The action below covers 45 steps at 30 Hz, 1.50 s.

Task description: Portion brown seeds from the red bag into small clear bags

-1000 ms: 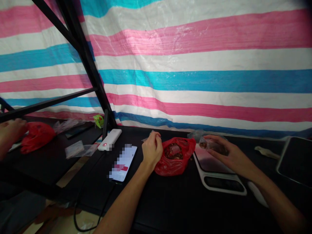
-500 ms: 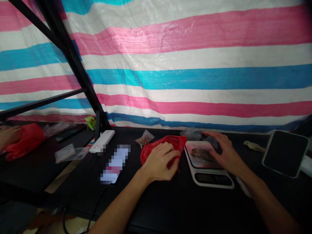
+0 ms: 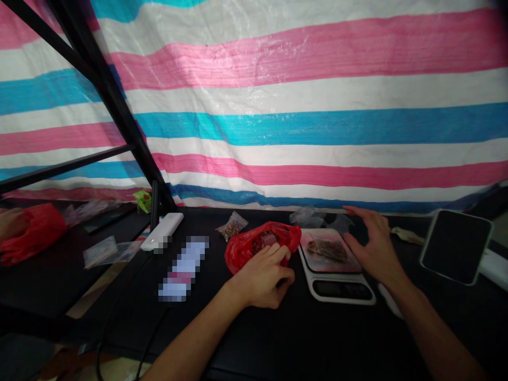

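A red plastic bag (image 3: 248, 248) of brown pieces lies open on the black table (image 3: 286, 338). My left hand (image 3: 265, 275) rests at its near edge, fingers curled onto the plastic. To the right stands a white kitchen scale (image 3: 341, 288), and a small clear bag of brown pieces (image 3: 326, 248) lies on its plate. My right hand (image 3: 371, 246) hovers just right of that bag, fingers stretched out and holding nothing.
A small filled clear bag (image 3: 232, 226), a phone (image 3: 183, 267) and a white power bank (image 3: 162, 231) lie left of the red bag. Empty clear bags (image 3: 305, 216) sit behind the scale. A dark-screened device (image 3: 456, 246) stands at right. Another person's hand (image 3: 10, 222) touches a second red bag (image 3: 34, 233) far left.
My right hand set the small clear bag on the scale, then let go and lifted off. My left hand moved from behind the red bag onto its near edge.
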Available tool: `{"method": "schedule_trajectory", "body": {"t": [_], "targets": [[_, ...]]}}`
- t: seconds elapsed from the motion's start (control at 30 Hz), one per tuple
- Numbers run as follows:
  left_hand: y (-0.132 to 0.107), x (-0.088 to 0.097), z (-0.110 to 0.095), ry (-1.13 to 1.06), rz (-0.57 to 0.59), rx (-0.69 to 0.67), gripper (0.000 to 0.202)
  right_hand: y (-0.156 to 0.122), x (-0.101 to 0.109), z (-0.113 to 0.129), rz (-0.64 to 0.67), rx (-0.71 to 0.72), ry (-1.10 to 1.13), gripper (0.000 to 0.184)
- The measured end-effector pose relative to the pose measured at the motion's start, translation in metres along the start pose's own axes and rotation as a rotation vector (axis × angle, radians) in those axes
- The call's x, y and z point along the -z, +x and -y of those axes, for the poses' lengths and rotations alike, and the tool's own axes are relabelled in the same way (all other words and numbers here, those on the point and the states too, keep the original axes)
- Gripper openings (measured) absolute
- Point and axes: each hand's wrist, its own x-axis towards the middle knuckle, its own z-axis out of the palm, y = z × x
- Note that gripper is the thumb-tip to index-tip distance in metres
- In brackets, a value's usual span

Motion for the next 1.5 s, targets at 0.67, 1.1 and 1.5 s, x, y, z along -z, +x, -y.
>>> {"method": "schedule_trajectory", "body": {"t": [0.67,1.1,1.5], "targets": [[0.002,0.009,0.000,-0.247,-0.186,0.117,0.006,-0.003,-0.001,0.001,0.222,0.075,0.021,0.042],[-0.003,0.018,0.026,-0.051,-0.479,0.278,0.019,-0.011,-0.015,0.007,0.413,0.000,0.133,0.059],[0.005,0.005,0.004,-0.340,-0.443,0.223,0.036,-0.009,-0.020,0.069,0.215,-0.306,0.806,0.053]]}}
